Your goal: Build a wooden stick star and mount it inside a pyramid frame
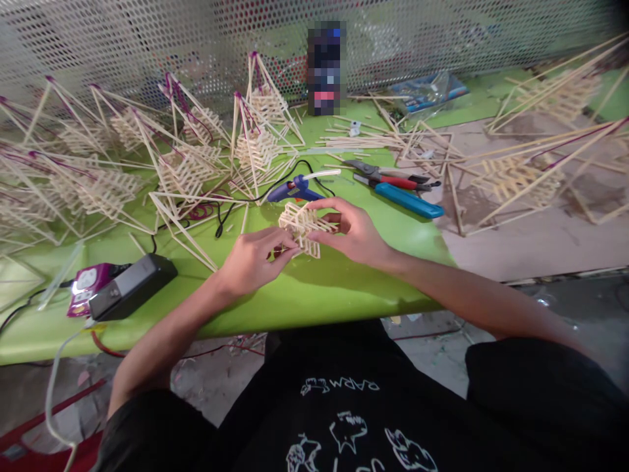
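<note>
A small lattice of stacked wooden sticks (304, 225) is held up over the green table, between both hands. My right hand (358, 231) grips its right side, thumb below and fingers above. At its lower left, my left hand (255, 257) is closed, thumb and fingertips pinched together against the lattice; whatever lies in the pinch is too small to name. Just behind the hands lies a blue hot glue gun (295, 189) with a white glue stick in its back. Pliers with red handles (400, 182) and a cutter with a blue handle (410, 200) lie to its right.
Several stick frames with purple thread (179, 154) crowd the left and back. Larger frames (515, 180) stand on a board at right. Loose sticks (363, 141) lie behind the tools. A black adapter box (132, 286) sits front left, with cables. A perforated metal screen (196, 39) bounds the back.
</note>
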A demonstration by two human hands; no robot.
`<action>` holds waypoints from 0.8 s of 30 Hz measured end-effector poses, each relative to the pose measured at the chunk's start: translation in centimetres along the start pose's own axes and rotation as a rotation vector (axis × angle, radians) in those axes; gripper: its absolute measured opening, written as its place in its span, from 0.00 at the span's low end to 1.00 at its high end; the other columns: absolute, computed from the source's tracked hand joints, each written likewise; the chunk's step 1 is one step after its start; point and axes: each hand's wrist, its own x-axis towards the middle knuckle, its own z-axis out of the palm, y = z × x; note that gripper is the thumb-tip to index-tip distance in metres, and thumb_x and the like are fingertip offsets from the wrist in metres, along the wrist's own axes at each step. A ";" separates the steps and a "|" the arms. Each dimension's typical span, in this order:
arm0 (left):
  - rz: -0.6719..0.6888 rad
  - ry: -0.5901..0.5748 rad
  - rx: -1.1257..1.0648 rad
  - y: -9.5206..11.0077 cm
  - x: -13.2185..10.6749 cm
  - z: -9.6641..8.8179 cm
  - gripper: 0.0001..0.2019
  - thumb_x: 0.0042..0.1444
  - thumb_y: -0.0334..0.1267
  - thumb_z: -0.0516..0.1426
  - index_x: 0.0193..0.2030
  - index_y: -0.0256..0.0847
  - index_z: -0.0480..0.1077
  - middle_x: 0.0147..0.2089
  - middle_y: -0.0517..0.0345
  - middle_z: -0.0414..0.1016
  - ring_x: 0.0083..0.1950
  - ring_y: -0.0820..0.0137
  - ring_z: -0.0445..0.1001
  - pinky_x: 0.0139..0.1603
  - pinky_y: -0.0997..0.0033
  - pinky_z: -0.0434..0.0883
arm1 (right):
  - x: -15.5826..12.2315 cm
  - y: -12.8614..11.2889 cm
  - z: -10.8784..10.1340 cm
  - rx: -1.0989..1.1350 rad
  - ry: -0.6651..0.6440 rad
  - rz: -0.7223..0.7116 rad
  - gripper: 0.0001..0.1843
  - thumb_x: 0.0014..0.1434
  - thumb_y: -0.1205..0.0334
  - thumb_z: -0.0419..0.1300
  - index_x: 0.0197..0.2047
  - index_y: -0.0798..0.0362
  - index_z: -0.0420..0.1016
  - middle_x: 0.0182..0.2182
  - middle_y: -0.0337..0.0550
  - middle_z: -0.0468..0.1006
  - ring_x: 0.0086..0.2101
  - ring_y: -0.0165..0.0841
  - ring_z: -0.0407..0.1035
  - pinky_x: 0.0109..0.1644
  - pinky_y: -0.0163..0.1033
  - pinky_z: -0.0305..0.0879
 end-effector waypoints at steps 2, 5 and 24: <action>-0.021 -0.013 -0.027 -0.2 0.0 0.0 0.03 0.64 0.32 0.61 0.37 0.39 0.74 0.37 0.58 0.81 0.34 0.75 0.77 0.36 0.74 0.72 | 0.0 0.2 -0.1 0.054 -0.001 0.009 0.25 0.54 0.54 0.74 0.52 0.48 0.73 0.55 0.45 0.75 0.42 0.34 0.75 0.44 0.40 0.75; -0.033 -0.005 -0.057 -0.5 0.0 0.0 0.03 0.63 0.32 0.61 0.37 0.39 0.74 0.38 0.57 0.80 0.32 0.76 0.74 0.33 0.74 0.71 | 0.2 0.5 -0.3 0.185 -0.055 0.013 0.16 0.60 0.55 0.68 0.48 0.48 0.71 0.53 0.45 0.75 0.46 0.35 0.74 0.48 0.42 0.74; -0.066 0.299 -0.211 0.2 0.3 -0.5 0.07 0.53 0.25 0.66 0.34 0.40 0.76 0.36 0.59 0.80 0.37 0.73 0.79 0.39 0.74 0.77 | 0.7 0.7 -0.8 0.303 -0.200 -0.001 0.08 0.61 0.58 0.68 0.41 0.50 0.74 0.39 0.39 0.79 0.38 0.31 0.73 0.47 0.39 0.73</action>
